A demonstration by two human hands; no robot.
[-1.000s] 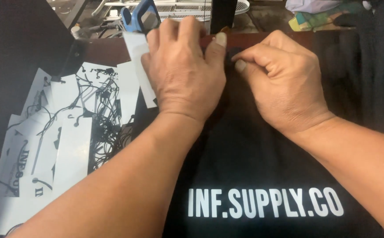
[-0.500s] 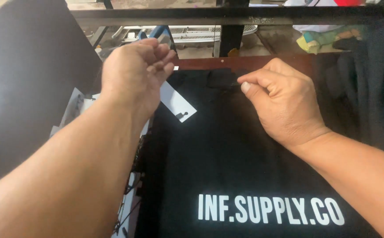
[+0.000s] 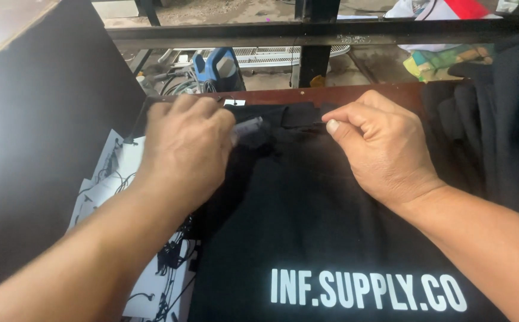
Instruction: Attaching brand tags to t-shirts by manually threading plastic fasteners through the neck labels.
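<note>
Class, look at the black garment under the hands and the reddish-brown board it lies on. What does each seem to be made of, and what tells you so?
Black garment: soft matte knit fabric, probably cotton; it folds at the collar, white print on it. Board: looks like wood or laminate, reddish-brown with a slight sheen and a straight hard edge.

both forearms reach forward, palms down. the left hand [image 3: 187, 146] is curled and blurred; the right hand [image 3: 378, 149] pinches thumb against forefinger.
</note>
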